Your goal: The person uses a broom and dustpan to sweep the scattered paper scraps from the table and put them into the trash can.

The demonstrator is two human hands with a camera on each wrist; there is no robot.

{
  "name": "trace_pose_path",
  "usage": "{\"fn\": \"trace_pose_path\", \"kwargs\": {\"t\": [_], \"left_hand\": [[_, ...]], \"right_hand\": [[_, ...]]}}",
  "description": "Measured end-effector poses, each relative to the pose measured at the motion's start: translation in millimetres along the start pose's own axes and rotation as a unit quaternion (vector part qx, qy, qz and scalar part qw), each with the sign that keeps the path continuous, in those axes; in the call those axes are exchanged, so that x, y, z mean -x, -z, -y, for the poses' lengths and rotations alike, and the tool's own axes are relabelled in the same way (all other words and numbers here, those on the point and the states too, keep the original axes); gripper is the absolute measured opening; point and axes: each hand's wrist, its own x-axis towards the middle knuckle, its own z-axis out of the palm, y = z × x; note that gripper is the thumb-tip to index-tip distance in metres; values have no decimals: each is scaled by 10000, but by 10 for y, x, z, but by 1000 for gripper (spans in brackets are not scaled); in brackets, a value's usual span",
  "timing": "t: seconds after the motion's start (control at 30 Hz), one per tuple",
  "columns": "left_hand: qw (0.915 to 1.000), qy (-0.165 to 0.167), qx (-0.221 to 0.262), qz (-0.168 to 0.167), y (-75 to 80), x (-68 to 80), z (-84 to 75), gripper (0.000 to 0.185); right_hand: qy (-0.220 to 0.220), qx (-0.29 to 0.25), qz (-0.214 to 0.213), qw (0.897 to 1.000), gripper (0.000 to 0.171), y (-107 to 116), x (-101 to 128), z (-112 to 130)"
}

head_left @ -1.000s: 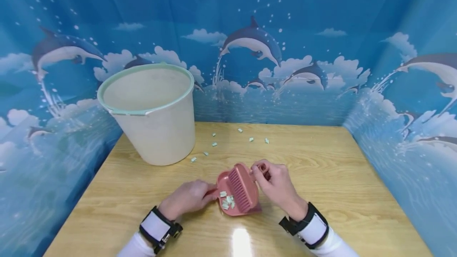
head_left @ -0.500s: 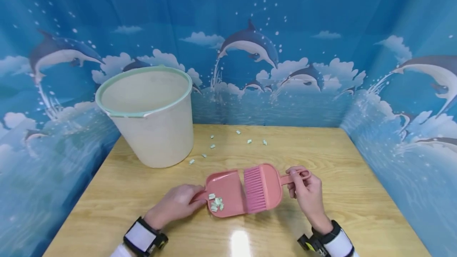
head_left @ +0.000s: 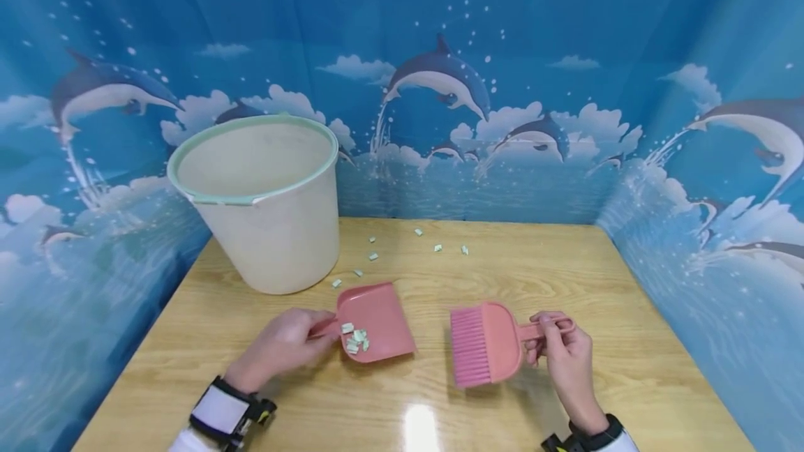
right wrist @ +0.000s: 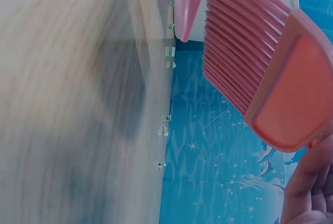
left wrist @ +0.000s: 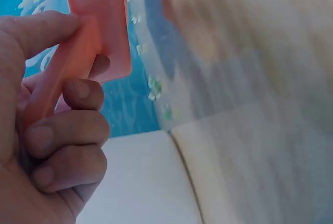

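Pink dustpan [head_left: 375,312] gripped by the handle in left hand [head_left: 281,344], fingers curled round it, plain in the left wrist view [left wrist: 57,135]. Holds a small heap of pale green scraps [head_left: 355,340] near the handle end. Sits low over the tabletop [head_left: 603,284], just in front of the bin [head_left: 257,204]; whether touching or lifted, cannot tell. Pink brush [head_left: 484,342] held by its handle in right hand [head_left: 565,354], fingers wrapped round, bristles pointing down and towards the person, apart from the dustpan with bare wood between. Brush also seen close in the right wrist view [right wrist: 265,62].

By judgement, partly done: one batch swept up and lying in the pan, not yet tipped into the bin. Left on the tabletop: loose scraps [head_left: 377,255] scattered beyond the pan, two just by its far edge beside the bin, the others farther back towards the dolphin backdrop [head_left: 440,82]. Inside of the bin not visible from here, so nothing to say of its contents.
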Motion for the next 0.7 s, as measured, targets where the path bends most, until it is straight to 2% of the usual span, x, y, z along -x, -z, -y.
{"fn": "trace_pose_path", "kwargs": {"t": [0.1,0.27,0.47,0.7], "left_hand": [[9999,146,39,-79,78,-11,21,30],[9988,293,157,-356,257,-56,35,15],[9975,458,302,-450,527,-100,3,18],[9973,349,178,-624,710,-126,-52,20]], "right_hand": [[-56,-50,-22,10000,29,2,13,-16],[-23,-138,45,9999,30,-59,12,-42],[35,-121,217,9997,30,-116,11,-67],[-109,-76,161,9998,30,-118,34,-81]]}}
